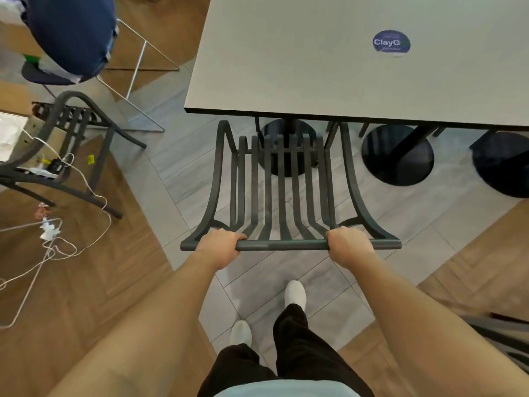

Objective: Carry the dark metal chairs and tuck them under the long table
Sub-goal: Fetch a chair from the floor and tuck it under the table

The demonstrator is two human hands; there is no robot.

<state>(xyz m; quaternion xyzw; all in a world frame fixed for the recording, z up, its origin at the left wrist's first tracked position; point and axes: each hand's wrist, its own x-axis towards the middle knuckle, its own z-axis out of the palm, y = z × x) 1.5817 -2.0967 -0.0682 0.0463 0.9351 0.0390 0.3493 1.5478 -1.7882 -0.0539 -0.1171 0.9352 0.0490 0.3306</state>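
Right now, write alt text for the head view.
Both hands, left hand and right hand, grip the top rail of a dark metal chair whose front sits under the edge of a long table. Another dark chair stands to the left.

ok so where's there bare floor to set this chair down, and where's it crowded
Free: the grey tiles between the held chair and the feet, and the tile strip left of it up to the table corner. Crowded: under the table edge, round black bases sit close together. At left, white cables and a second dark chair clutter the wood floor.
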